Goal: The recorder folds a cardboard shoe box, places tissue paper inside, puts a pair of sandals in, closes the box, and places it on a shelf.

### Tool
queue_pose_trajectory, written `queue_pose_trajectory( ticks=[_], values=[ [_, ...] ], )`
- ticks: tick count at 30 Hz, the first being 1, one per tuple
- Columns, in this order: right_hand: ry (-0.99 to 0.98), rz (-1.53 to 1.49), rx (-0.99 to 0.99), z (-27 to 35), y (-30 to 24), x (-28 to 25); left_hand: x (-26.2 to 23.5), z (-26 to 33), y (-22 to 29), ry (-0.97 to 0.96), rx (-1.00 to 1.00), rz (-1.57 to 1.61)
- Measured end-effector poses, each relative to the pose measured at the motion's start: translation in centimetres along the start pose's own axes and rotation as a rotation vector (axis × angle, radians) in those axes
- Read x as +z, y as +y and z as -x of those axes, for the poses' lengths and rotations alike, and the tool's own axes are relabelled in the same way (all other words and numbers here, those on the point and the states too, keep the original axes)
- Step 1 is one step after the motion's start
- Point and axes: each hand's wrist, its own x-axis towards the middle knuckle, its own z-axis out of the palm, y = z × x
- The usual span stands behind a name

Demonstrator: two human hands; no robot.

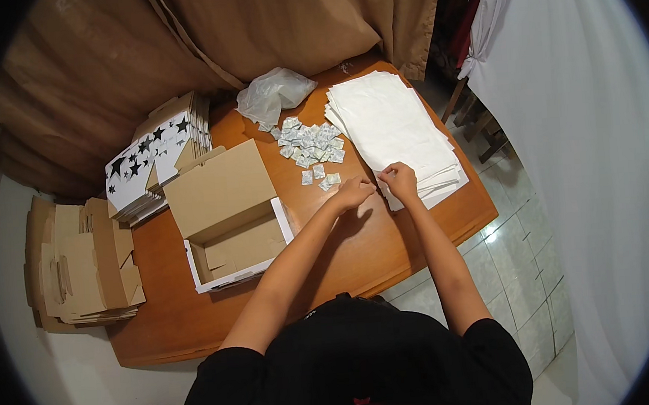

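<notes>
My left hand and my right hand meet at the near corner of a stack of white paper sheets on the wooden table. Both hands pinch the edge of the top sheet, fingers curled. A pile of small silver-white sachets lies just beyond my left hand, with a few loose ones closer to it. An open cardboard box with its lid up stands to the left of my left forearm.
A crumpled clear plastic bag lies at the table's far edge. Flat box blanks with black stars are stacked at the far left. Folded cardboard boxes sit off the left edge. Brown curtain behind, tiled floor at right.
</notes>
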Motion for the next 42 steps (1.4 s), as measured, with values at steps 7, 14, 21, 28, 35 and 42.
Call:
queue_pose_trajectory(
  ticks=[7,14,21,28,35,42],
  values=[
    [0.373,-0.123,-0.374,2.7,-1.6,-1.8,-0.3,1.1,2.4,-0.017,-0.041,0.424],
    [0.249,-0.099,-0.692,12.4,-7.8,-2.2,-2.2,2.1,2.3,0.048,-0.180,1.126],
    [0.030,-0.143,-0.726,16.9,-11.2,-1.2,-4.7,7.0,-1.3,0.281,0.084,0.769],
    [-0.015,-0.281,-0.706,16.9,-14.8,-1.4,-12.0,17.8,-5.0,0.538,0.188,0.822],
    [-0.101,-0.374,-0.721,16.4,-19.2,2.3,-16.7,25.1,-16.2,0.760,-0.100,0.671],
    [-0.160,-0.341,-0.802,12.8,-24.0,7.7,-17.5,27.7,-19.8,0.752,-0.215,0.619]
  ],
)
